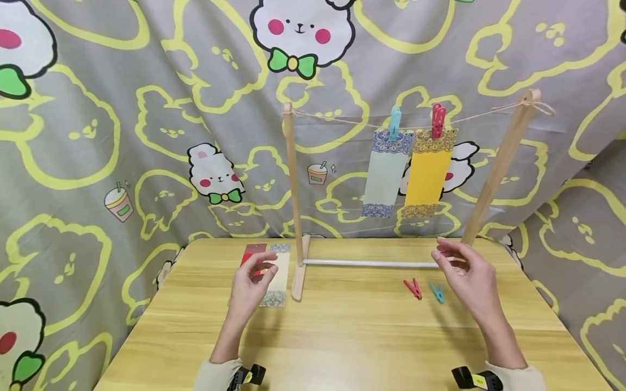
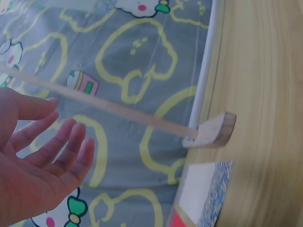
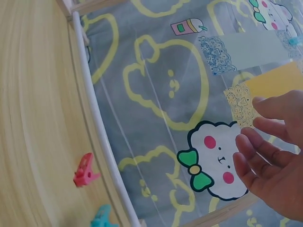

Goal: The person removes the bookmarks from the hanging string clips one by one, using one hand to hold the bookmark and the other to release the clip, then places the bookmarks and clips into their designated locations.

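My left hand hovers with loosely bent fingers and holds nothing. In the head view it overlaps a cream card and a red card lying at the table's left. My right hand is raised near the rack's right post, fingers relaxed and nothing between them. A red clothespin and a teal clothespin lie on the table to its left. From the string hang a pale grey-green card under a light blue clothespin and a yellow card under a red one.
The wooden rack's left post and right post stand near the back, joined low down by a white rod. A thin string sags between their tops. Behind the table hangs a grey patterned curtain.
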`<action>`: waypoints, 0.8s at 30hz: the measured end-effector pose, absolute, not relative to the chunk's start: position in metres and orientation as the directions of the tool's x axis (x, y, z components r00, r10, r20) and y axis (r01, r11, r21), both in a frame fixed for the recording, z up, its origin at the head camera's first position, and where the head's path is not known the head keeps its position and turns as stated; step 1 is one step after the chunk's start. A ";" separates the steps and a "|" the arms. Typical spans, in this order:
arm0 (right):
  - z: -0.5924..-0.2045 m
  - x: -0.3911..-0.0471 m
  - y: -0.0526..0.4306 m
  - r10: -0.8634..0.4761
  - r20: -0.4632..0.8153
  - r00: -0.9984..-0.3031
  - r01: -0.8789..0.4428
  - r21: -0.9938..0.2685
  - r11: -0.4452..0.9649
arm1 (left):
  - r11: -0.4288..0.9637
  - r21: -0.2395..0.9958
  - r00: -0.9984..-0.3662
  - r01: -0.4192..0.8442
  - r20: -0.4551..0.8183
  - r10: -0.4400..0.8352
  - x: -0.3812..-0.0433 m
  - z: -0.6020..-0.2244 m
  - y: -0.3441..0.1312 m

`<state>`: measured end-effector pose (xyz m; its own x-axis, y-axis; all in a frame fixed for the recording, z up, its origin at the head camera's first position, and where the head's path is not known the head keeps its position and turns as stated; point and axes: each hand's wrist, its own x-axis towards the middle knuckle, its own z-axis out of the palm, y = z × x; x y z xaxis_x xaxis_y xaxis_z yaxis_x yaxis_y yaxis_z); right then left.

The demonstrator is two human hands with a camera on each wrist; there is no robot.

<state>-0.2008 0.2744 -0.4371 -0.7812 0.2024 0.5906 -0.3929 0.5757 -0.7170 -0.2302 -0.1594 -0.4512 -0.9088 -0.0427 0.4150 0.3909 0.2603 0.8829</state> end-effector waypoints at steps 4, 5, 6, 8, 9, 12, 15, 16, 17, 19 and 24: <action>-0.430 -0.202 0.276 0.178 0.623 -0.762 -0.423 -0.686 0.592 | 0.248 0.873 -0.901 0.419 0.434 -0.006 -0.235 -0.444 -0.147; -0.428 -0.203 0.276 0.174 0.626 -0.760 -0.426 -0.681 0.595 | 0.243 0.872 -0.899 0.424 0.437 0.002 -0.237 -0.443 -0.144; -0.427 -0.203 0.276 0.170 0.629 -0.758 -0.426 -0.677 0.600 | 0.231 0.870 -0.895 0.436 0.446 0.010 -0.238 -0.441 -0.140; -0.426 -0.203 0.276 0.165 0.631 -0.758 -0.429 -0.673 0.603 | 0.224 0.862 -0.886 0.455 0.462 0.023 -0.241 -0.440 -0.133; -0.425 -0.203 0.276 0.162 0.631 -0.759 -0.432 -0.673 0.600 | 0.221 0.857 -0.882 0.465 0.471 0.027 -0.242 -0.440 -0.130; -0.424 -0.203 0.275 0.148 0.640 -0.754 -0.445 -0.664 0.601 | 0.219 0.846 -0.871 0.486 0.490 0.040 -0.245 -0.440 -0.120; -0.422 -0.203 0.275 0.135 0.654 -0.744 -0.463 -0.651 0.601 | 0.211 0.847 -0.872 0.487 0.485 0.068 -0.248 -0.438 -0.111; -0.421 -0.204 0.274 0.131 0.661 -0.739 -0.470 -0.645 0.603 | 0.206 0.851 -0.875 0.484 0.479 0.075 -0.249 -0.437 -0.109; -0.420 -0.204 0.274 0.128 0.666 -0.735 -0.475 -0.640 0.604 | 0.205 0.851 -0.875 0.484 0.477 0.083 -0.249 -0.436 -0.106; -0.417 -0.204 0.273 0.122 0.673 -0.729 -0.481 -0.631 0.609 | 0.194 0.849 -0.871 0.491 0.483 0.089 -0.250 -0.434 -0.102; -0.413 -0.205 0.268 0.085 0.692 -0.717 -0.496 -0.593 0.634 | 0.150 0.832 -0.845 0.535 0.531 0.067 -0.254 -0.432 -0.095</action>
<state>-0.2054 0.2676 -0.4127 -0.7173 0.0854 0.6915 -0.4963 0.6339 -0.5931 -0.2538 -0.0953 -0.4323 -0.8448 0.0670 0.5309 0.5345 0.1500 0.8317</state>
